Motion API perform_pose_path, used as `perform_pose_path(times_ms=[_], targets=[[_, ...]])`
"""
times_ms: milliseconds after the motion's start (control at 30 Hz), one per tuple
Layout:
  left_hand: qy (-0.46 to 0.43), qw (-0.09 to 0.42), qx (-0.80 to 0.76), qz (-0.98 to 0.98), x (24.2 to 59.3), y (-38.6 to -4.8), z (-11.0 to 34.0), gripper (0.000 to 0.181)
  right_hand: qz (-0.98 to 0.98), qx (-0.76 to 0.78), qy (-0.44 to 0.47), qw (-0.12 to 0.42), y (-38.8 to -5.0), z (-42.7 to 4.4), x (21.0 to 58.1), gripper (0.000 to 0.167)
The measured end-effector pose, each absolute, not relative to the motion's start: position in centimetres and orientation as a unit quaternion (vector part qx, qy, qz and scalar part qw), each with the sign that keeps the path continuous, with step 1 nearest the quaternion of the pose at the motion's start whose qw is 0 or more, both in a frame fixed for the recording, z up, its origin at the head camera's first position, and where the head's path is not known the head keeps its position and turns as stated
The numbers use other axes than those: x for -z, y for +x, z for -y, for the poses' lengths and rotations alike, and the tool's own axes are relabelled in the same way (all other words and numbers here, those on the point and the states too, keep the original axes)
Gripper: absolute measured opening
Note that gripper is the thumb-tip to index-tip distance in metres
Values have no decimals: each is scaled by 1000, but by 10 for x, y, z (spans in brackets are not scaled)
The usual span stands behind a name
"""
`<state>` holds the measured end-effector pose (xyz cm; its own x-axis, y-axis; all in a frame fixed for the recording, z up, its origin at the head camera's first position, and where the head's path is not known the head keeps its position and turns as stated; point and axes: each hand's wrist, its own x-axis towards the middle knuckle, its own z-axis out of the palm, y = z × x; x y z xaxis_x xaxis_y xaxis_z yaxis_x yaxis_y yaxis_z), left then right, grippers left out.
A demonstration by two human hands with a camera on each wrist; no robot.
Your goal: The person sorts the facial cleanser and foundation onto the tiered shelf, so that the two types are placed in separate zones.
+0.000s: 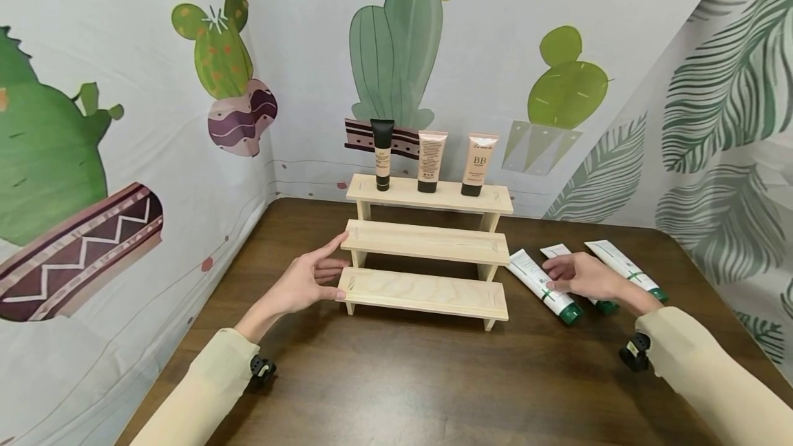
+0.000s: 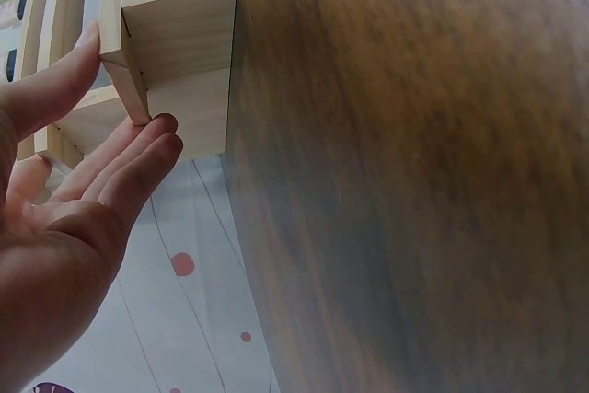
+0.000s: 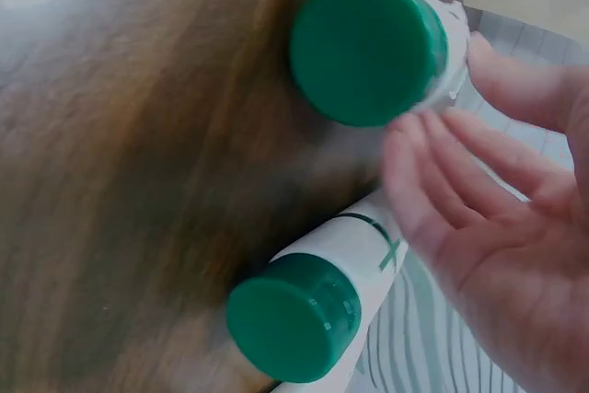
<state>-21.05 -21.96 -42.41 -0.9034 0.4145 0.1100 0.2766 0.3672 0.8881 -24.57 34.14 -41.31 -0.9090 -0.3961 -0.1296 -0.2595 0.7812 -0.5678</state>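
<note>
A pale wooden three-step display stand (image 1: 427, 292) stands on the brown table (image 1: 384, 384). My left hand (image 1: 310, 279) grips its left end, the thumb over the lowest step (image 2: 112, 6) and fingertips against its underside. The index finger reaches the middle step. At the right, my right hand (image 1: 579, 274) pinches a white squeeze tube with a green cap (image 1: 537, 283), thumb and fingertips at its sides. In the right wrist view this tube's round cap (image 3: 363, 51) faces the camera. A second tube (image 1: 607, 306), partly hidden by the hand, lies beside it.
Another white, green-capped tube (image 1: 622, 263) lies farther right. On the top step stand a black-topped tube (image 1: 383, 157) and two pinkish tubes, one backward (image 1: 429, 160), one reading BB (image 1: 479, 164). A cactus-print cloth (image 1: 303, 54) hangs behind the table.
</note>
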Motion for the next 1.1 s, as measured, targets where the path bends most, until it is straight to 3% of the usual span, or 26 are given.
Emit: perform_pose_path(times_ms=[400,1100], targets=[[212,65,-521,-824,426,-211,220,111,-903,325,-185,213,-246,-337,404,48],[210,65,-524,-823,427,-213,220,111,-885,326,-205,261,-249,-340,407,49]])
